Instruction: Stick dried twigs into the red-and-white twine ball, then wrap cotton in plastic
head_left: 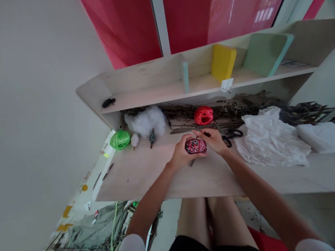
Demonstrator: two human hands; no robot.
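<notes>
You cradle a round ball wound in red and black cord (195, 146) in your left hand (181, 154) just above the pale wooden bench (131, 175). Your left fingers are clenched around its left side, apparently to keep it steady and leave the top free. Your right hand (212, 140) comes in from the right, its fingers curled over the top of the ball and touching it. Whether they pinch a strand there is too small to tell, though the pose suggests fine work rather than support.

Just far of your hands sits a glossy red plastic twine roll (203, 115), and black-handled scissors (231, 136) lie to the right, within easy reach of your right hand. To the far left are a bright green plastic twine roll (120, 140) and a fluffy mound of white cotton wool (145, 121), kept close to hand against the shelf. A crumpled white cloth (270, 138) lies on the right, beside a folded white sheet (322, 138). Dry dark twigs (201, 110) run along the foot of the pale wooden shelf (153, 97).
</notes>
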